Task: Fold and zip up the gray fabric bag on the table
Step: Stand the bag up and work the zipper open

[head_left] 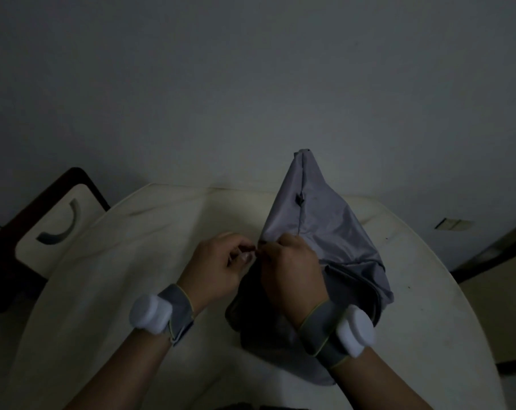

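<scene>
Close together at the middle of the table [102, 291], the left hand [218, 269] pinches something small and dark with curled fingertips, too dim to name, while the right hand [292, 270] grips the near edge of the gray fabric bag [324, 226]. Both wrists carry gray straps with white round devices; the bag lies crumpled on the pale round table, its far end peaked upward toward the wall [250, 84], and a chair [52, 220] stands at the left
</scene>
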A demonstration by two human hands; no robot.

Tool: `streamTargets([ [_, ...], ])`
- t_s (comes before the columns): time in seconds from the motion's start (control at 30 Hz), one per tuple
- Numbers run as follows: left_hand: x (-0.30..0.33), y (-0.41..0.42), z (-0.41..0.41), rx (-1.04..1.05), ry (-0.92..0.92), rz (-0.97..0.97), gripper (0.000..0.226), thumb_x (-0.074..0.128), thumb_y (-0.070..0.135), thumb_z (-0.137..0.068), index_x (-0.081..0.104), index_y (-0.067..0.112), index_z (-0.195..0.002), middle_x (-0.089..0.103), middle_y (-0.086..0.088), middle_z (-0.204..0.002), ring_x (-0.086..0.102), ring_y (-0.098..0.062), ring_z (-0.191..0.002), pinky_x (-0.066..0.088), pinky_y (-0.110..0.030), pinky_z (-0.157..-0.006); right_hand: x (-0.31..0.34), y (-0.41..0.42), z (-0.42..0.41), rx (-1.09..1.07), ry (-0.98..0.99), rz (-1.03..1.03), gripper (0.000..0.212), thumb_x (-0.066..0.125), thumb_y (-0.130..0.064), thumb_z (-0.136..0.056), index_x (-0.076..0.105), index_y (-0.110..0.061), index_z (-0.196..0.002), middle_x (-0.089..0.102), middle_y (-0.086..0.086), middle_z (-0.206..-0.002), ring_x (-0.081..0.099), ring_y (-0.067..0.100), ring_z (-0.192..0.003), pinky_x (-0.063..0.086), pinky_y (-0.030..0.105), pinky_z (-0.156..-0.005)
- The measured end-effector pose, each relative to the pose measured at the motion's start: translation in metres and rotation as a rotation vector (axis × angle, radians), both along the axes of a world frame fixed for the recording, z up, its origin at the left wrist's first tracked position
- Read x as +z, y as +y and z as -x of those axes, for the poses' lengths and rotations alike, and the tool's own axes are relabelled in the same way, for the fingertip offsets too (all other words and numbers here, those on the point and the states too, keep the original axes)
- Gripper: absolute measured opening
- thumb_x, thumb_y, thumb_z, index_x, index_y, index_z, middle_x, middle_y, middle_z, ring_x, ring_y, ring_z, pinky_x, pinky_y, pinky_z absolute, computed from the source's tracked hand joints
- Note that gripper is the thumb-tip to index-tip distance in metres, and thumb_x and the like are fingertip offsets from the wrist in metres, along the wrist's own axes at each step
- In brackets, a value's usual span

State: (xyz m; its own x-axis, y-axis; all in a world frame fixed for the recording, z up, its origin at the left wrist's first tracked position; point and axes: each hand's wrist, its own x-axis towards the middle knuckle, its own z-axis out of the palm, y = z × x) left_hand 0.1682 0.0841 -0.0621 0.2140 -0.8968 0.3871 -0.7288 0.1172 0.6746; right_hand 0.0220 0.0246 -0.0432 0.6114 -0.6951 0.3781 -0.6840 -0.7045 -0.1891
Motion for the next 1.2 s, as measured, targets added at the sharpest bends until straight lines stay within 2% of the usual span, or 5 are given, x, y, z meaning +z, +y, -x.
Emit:
streamTargets([
  [0.17, -0.009, -0.005, 0.019, -0.018, -0.077, -0.088, 0.012, 0.065, 0.019, -0.07, 0.062, 0.019, -0.082, 0.054, 0.007, -0.074, 0.051, -0.01, -0.066, 0.043, -0.025, -0.057, 0.004, 0.003, 0.0, -0.174, 0.054, -0.041, 0.026, 0.075, -0.008, -0.044, 0.051, -0.009, -0.052, 0.053, 0.013, -0.047, 0.053, 0.031, -0.039, 0.037, 0.025, -0.037],
  [0.3, -0.011, -0.009, 0.019, 0.013, -0.107, -0.071, 0.012, 0.066, 0.017, -0.069, 0.062, 0.023, -0.079, 0.052, 0.011, -0.07, 0.053, -0.013, -0.066, 0.041, -0.023, -0.056, 0.003, -0.003, 0.002, -0.158, -0.027, -0.153, 0.034, 0.067, -0.019, -0.068, 0.035, -0.016, -0.055, 0.059, 0.02, -0.058, 0.059, 0.039, -0.057, 0.039, 0.035, -0.051],
  [0.47, -0.01, -0.007, 0.026, 0.034, -0.136, -0.006, 0.008, 0.059, 0.023, -0.067, 0.061, 0.017, -0.072, 0.064, -0.001, -0.07, 0.054, -0.017, -0.068, 0.031, -0.017, -0.054, 0.021, 0.002, 0.0, -0.139, -0.018, -0.285, 0.028, 0.039, -0.042, -0.07, 0.041, -0.014, -0.068, 0.066, 0.02, -0.088, 0.062, 0.039, -0.085, 0.029, 0.031, -0.062],
  [0.93, -0.004, -0.012, -0.027, 0.339, -0.351, -0.304, 0.02, 0.07, 0.021, -0.064, 0.051, 0.014, -0.061, 0.059, -0.014, -0.064, 0.054, -0.037, -0.07, 0.042, -0.036, -0.061, 0.013, -0.063, 0.071, -0.414, -0.104, -0.321, 0.02, 0.06, -0.024, -0.075, 0.061, -0.004, -0.069, 0.064, 0.022, -0.076, 0.061, 0.042, -0.079, 0.033, 0.03, -0.06],
  [1.2, 0.01, -0.042, 0.037, -0.107, -0.403, -0.13, 0.019, 0.057, 0.01, -0.062, 0.059, 0.014, -0.081, 0.059, -0.007, -0.083, 0.055, -0.032, -0.083, 0.047, -0.037, -0.066, 0.008, -0.03, 0.033, -0.185, -0.241, -0.378, 0.028, 0.059, -0.019, -0.075, 0.041, -0.016, -0.054, 0.052, 0.012, -0.059, 0.052, 0.037, -0.064, 0.027, 0.032, -0.056],
])
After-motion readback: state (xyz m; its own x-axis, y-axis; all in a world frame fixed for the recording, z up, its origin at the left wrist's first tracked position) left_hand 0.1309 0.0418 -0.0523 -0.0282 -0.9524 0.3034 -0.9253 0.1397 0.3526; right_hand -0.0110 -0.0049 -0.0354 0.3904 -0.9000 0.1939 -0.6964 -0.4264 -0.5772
